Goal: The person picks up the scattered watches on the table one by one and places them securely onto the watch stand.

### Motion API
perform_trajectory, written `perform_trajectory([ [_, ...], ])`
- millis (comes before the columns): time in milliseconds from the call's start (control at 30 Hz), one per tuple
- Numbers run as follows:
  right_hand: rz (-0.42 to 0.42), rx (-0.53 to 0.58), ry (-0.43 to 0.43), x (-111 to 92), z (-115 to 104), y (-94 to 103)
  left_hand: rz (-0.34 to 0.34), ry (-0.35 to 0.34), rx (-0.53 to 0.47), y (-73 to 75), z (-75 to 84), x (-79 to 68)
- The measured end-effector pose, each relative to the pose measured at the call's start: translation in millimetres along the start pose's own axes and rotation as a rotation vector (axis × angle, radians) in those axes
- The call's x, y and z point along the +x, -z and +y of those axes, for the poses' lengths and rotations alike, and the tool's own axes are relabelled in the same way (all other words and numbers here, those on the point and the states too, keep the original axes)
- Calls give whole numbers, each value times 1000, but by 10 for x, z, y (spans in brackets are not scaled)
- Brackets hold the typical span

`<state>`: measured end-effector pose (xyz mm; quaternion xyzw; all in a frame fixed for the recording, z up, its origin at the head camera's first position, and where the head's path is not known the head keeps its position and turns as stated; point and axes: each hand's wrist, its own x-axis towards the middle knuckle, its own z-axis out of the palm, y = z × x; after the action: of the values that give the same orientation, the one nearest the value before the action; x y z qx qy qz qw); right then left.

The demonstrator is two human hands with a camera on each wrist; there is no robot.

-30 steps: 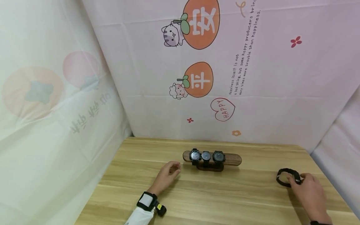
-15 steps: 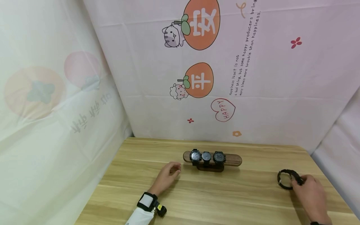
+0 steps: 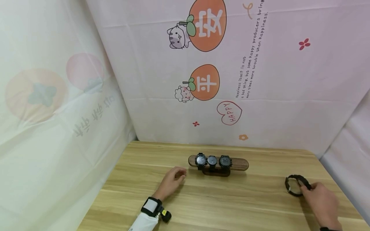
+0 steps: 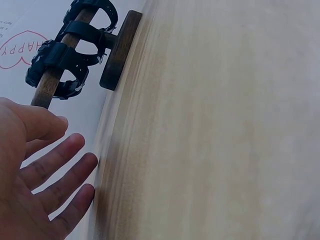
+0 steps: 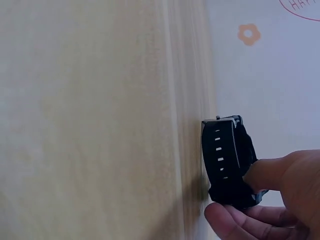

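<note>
My right hand (image 3: 322, 200) pinches a black wristwatch (image 3: 293, 186) at the right of the table, thumb inside its closed loop. In the right wrist view the strap (image 5: 219, 152) of this watch shows a row of holes, and the fingers cover part of its case. My left hand (image 3: 170, 181) rests low over the table with loosely bent fingers, just left of a dark wooden watch stand (image 3: 240, 164). Nothing is in that hand; its fingers (image 4: 65, 175) are spread in the left wrist view. Three black watches (image 3: 212, 160) are strapped side by side on the stand's bar, toward its left end.
The wooden table (image 3: 248, 205) has its back edge against a printed white cloth (image 3: 162, 122). More cloth (image 3: 57, 154) hangs along the left side and the right. The bar's right end carries no watch. A strapped-on camera (image 3: 165, 215) sits at the left wrist.
My right hand and the watch have shifted slightly down and right, and the watch loop has turned a little. The left hand and the stand stay in place.
</note>
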<state>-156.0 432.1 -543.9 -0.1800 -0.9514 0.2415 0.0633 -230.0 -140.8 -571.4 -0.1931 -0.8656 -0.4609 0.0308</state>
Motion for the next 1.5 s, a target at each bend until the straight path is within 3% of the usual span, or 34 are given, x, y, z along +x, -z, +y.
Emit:
perform_trajectory([
  [700, 157, 22, 148, 4, -95, -117, -15, -26, 2, -5, 9, 11],
  [1100, 137, 26, 190, -50, -243, -178, -23, -36, -8, -36, 26, 15],
  [1500, 176, 37, 277, -122, -382, -275, -24, -30, -12, -84, 62, 14],
])
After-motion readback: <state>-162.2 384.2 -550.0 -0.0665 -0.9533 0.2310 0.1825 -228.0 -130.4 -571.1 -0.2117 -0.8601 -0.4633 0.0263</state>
